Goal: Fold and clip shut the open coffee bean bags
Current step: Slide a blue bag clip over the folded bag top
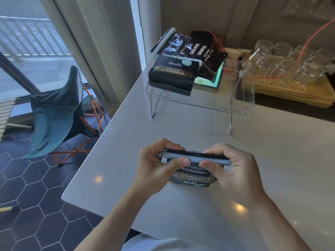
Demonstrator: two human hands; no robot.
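Observation:
A black coffee bean bag (193, 175) with "BLUE MOUNTAIN" lettering stands on the white counter (181, 124) in front of me. A long pale grey clip (192, 158) runs across its folded top. My left hand (159, 165) pinches the clip's left end and my right hand (233, 169) pinches its right end, thumbs on the near side. On a clear acrylic stand (199, 104) further back lie three more black bags: the front one (172, 73) with a white clip across it, another (174, 43) clipped at its top, and a third (206, 57) beside them.
A yellow tray (293, 95) holding several upturned glasses sits at the back right, with orange cables (272, 77) running across it. A green-lit device (213, 82) lies under the stand. The counter's left edge drops to a tiled floor with a teal folding chair (59, 113).

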